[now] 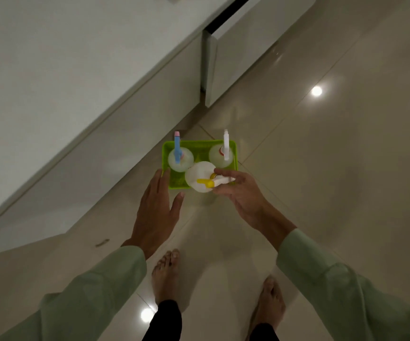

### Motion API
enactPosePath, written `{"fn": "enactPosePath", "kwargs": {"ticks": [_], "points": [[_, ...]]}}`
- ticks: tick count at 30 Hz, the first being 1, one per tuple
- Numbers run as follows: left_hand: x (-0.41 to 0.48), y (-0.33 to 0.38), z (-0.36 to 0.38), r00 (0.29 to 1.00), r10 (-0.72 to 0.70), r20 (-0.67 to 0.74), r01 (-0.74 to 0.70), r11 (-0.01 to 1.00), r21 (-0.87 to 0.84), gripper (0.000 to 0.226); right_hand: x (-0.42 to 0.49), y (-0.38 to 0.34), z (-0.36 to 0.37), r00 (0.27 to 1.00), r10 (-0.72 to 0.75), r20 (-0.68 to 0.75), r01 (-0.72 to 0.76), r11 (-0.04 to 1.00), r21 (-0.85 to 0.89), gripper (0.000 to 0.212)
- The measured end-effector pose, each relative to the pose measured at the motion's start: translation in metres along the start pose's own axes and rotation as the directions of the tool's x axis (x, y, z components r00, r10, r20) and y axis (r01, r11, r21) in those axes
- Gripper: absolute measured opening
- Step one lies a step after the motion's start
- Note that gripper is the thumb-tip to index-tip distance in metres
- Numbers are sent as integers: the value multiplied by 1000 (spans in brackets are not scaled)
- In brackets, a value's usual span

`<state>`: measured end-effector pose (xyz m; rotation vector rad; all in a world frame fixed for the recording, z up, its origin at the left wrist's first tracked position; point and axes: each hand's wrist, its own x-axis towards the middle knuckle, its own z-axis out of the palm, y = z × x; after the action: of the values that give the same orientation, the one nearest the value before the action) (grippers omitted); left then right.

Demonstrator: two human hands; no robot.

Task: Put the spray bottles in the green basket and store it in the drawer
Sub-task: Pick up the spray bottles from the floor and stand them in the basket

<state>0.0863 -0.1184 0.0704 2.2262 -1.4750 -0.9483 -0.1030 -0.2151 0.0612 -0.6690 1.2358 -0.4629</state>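
Note:
A green basket stands on the tiled floor below me. Two clear spray bottles stand upright in its far half: one with a blue nozzle at the left, one with a white nozzle at the right. A third bottle with a yellow trigger is over the basket's near right corner, and my right hand grips its spray head. Whether it rests on the basket floor I cannot tell. My left hand is flat with fingers apart, its fingertips at the basket's near left edge.
A white cabinet with drawer fronts runs diagonally along the left. One front further back stands slightly ajar with a dark gap above it. My bare feet are on the glossy floor, which reflects ceiling lights.

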Motion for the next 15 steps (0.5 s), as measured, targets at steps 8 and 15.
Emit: {"fn": "enactPosePath", "kwargs": {"ticks": [8,15], "points": [[29,-8,-9,999,35,8,-35,999,-11,66,35,8,31,885,-365,-290,202,861,-468,39],[48,-14,-1,997,68,35,-68,998,18,66,63,24,42,776,-580,-247,106,506,-856,23]]}}
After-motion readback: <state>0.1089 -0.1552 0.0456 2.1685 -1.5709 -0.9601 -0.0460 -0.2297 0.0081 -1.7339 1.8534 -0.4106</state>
